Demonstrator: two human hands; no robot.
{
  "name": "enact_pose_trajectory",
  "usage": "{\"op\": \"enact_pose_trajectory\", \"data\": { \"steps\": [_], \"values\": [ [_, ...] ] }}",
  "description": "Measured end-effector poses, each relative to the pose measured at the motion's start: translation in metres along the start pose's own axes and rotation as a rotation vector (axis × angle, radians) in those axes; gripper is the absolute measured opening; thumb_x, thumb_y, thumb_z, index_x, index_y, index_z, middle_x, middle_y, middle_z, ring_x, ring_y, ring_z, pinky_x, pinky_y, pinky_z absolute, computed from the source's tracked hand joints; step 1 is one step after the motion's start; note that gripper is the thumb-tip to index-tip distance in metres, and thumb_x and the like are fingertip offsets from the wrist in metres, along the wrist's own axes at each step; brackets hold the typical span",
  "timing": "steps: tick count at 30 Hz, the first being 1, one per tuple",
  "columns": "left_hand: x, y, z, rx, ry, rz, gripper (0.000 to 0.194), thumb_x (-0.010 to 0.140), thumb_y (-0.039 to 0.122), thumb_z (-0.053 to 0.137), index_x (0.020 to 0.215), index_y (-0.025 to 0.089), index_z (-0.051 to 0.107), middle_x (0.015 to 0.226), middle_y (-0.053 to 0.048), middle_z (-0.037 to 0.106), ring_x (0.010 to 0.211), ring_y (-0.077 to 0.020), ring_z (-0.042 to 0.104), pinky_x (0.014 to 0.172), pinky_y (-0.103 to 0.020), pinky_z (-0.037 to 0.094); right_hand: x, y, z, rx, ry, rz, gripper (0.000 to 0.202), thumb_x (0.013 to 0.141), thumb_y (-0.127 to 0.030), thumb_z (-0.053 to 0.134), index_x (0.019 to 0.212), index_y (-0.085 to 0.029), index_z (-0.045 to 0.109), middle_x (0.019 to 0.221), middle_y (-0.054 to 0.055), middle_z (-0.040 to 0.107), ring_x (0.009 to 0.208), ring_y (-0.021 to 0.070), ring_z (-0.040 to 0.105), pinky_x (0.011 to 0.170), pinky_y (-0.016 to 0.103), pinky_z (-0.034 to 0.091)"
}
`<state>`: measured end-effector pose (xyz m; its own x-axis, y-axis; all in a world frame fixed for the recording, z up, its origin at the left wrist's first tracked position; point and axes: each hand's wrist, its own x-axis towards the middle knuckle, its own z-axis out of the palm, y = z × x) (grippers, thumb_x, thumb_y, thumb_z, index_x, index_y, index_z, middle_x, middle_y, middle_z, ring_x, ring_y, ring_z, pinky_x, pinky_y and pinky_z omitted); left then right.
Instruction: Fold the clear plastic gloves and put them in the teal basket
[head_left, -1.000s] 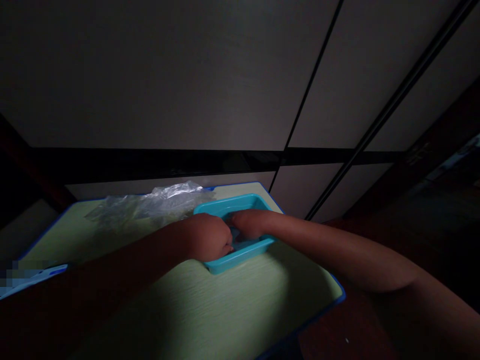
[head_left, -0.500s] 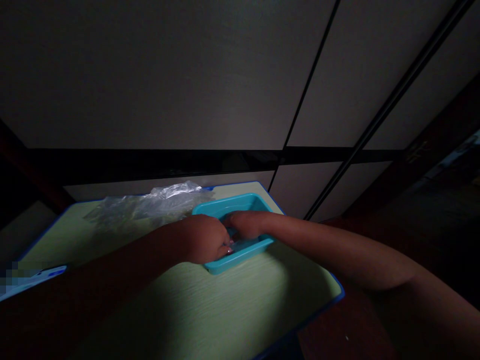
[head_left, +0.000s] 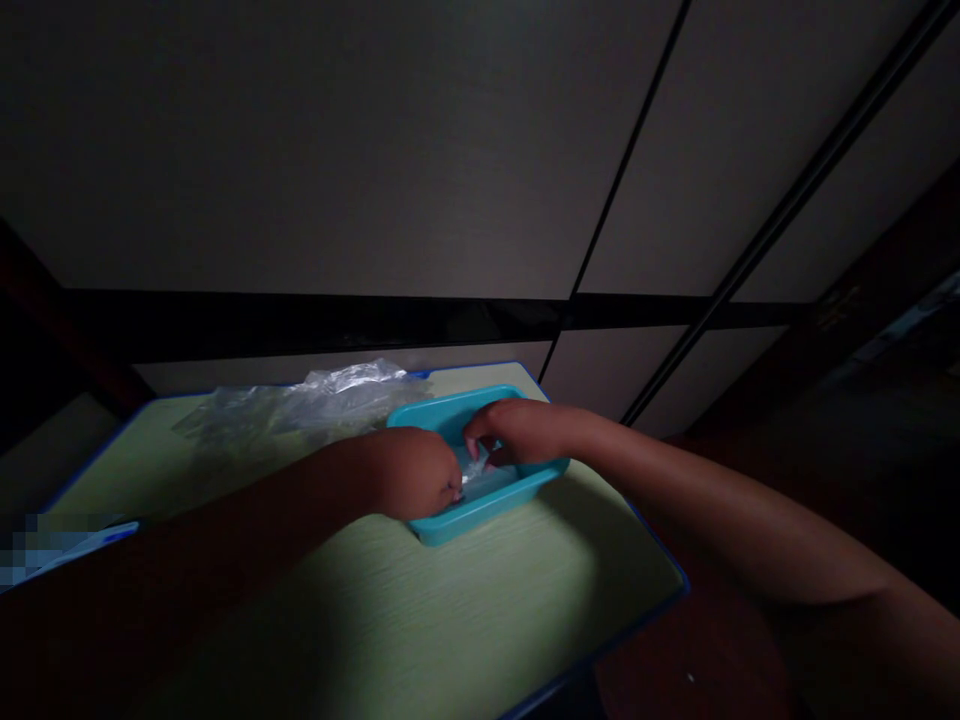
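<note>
A turquoise plastic tray (head_left: 471, 515) rests on the small table, and both hands reach into it. My left hand (head_left: 421, 474) is closed at the tray's left side, its fingers curled down and mostly hidden behind the back of the hand. At the tray's right, my right hand (head_left: 521, 430) is held with thumb and fingers apart, pointing down and left. Between the two hands lies a shiny, clear piece (head_left: 474, 470) that looks like thin plastic; its full shape is hidden. Whether the left fingers grip it cannot be made out.
Crumpled clear plastic bags (head_left: 330, 400) lie along the back of the pale green table (head_left: 450, 610), which has a blue edge. A light blue flat object (head_left: 82, 545) is at the left, partly blurred out. Cabinet doors (head_left: 337, 150) stand close behind.
My right hand has lifted and drawn slightly right, away from the left hand, and its fingers have parted. The shiny clear piece shows more now. My left hand has barely moved.
</note>
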<state>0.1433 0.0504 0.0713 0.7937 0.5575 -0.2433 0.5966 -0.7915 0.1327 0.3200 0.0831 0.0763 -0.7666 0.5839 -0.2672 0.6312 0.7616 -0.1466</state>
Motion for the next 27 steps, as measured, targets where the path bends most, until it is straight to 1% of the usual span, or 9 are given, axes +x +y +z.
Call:
{"op": "enact_pose_trajectory", "data": {
  "steps": [4,7,12,15,17,19,23,25,27],
  "values": [
    [0.0,0.001,-0.004,0.024,-0.118,0.011,0.024,0.083,0.026,0.046,0.087,0.023,0.07,0.088,-0.002,0.071,0.074,-0.0157,0.06,0.065,-0.024,0.041,0.006,-0.002,0.007,-0.061,-0.158,0.021,0.027,0.07,-0.02,0.066,0.097,-0.017,0.064,0.097,0.007,0.064,0.089,0.0198,0.057,0.07,0.026,0.04],
    [-0.001,0.003,-0.009,0.019,-0.178,-0.002,0.025,0.082,0.023,0.046,0.084,0.023,0.071,0.085,-0.001,0.071,0.069,-0.0146,0.059,0.06,-0.023,0.039,0.014,-0.006,0.015,-0.067,-0.265,0.077,0.028,0.071,-0.017,0.063,0.099,-0.014,0.064,0.098,0.011,0.066,0.085,0.0214,0.06,0.067,0.027,0.042],
    [0.003,0.008,-0.014,-0.068,-0.218,-0.034,0.023,0.072,0.016,0.053,0.08,0.025,0.072,0.077,-0.002,0.07,0.062,-0.016,0.057,0.06,-0.026,0.04,0.023,-0.01,0.023,0.009,-0.347,0.116,0.028,0.076,-0.01,0.054,0.102,-0.012,0.064,0.1,0.012,0.067,0.083,0.0222,0.063,0.069,0.03,0.044],
    [0.01,0.007,-0.013,-0.017,-0.275,-0.034,0.022,0.07,0.017,0.054,0.082,0.024,0.072,0.074,-0.003,0.07,0.06,-0.0168,0.057,0.058,-0.026,0.04,0.027,-0.012,0.024,-0.012,-0.396,0.13,0.03,0.078,-0.011,0.053,0.106,-0.01,0.063,0.104,0.014,0.066,0.085,0.0221,0.062,0.069,0.029,0.044],
    [0.014,0.004,-0.014,0.029,-0.314,-0.009,0.025,0.073,0.017,0.052,0.087,0.024,0.071,0.078,-0.002,0.07,0.062,-0.0162,0.057,0.056,-0.025,0.04,0.027,-0.012,0.023,-0.028,-0.407,0.141,0.027,0.078,-0.012,0.054,0.102,-0.01,0.065,0.102,0.013,0.067,0.082,0.0205,0.062,0.068,0.028,0.044],
    [0.016,0.0,-0.016,0.024,-0.269,0.004,0.027,0.074,0.016,0.049,0.091,0.023,0.069,0.084,-0.002,0.07,0.066,-0.0156,0.058,0.056,-0.024,0.04,0.025,-0.011,0.02,-0.043,-0.404,0.14,0.023,0.077,-0.015,0.056,0.097,-0.009,0.066,0.097,0.013,0.067,0.079,0.0202,0.062,0.066,0.027,0.043],
    [0.02,-0.007,-0.019,0.043,-0.057,-0.091,0.025,0.079,0.02,0.046,0.09,0.016,0.068,0.087,-0.008,0.069,0.07,-0.0177,0.06,0.06,-0.025,0.042,0.019,-0.003,0.013,0.031,-0.36,0.048,0.026,0.074,-0.015,0.06,0.099,-0.009,0.065,0.094,0.011,0.067,0.079,0.0202,0.06,0.063,0.025,0.041],
    [0.023,-0.008,-0.017,0.054,-0.025,-0.139,0.026,0.08,0.024,0.047,0.09,0.013,0.068,0.086,-0.011,0.069,0.07,-0.0193,0.061,0.061,-0.026,0.043,0.017,0.001,0.012,0.137,-0.35,-0.023,0.027,0.074,-0.012,0.058,0.101,-0.011,0.064,0.094,0.008,0.067,0.081,0.018,0.059,0.066,0.023,0.041],
    [0.028,-0.007,-0.014,0.044,-0.046,-0.15,0.026,0.079,0.028,0.052,0.092,0.013,0.068,0.088,-0.012,0.068,0.071,-0.0209,0.061,0.062,-0.027,0.044,0.015,0.003,0.011,0.237,-0.335,-0.078,0.025,0.078,-0.01,0.053,0.101,-0.012,0.064,0.096,0.006,0.066,0.084,0.0157,0.058,0.071,0.022,0.041]
  ]
}}
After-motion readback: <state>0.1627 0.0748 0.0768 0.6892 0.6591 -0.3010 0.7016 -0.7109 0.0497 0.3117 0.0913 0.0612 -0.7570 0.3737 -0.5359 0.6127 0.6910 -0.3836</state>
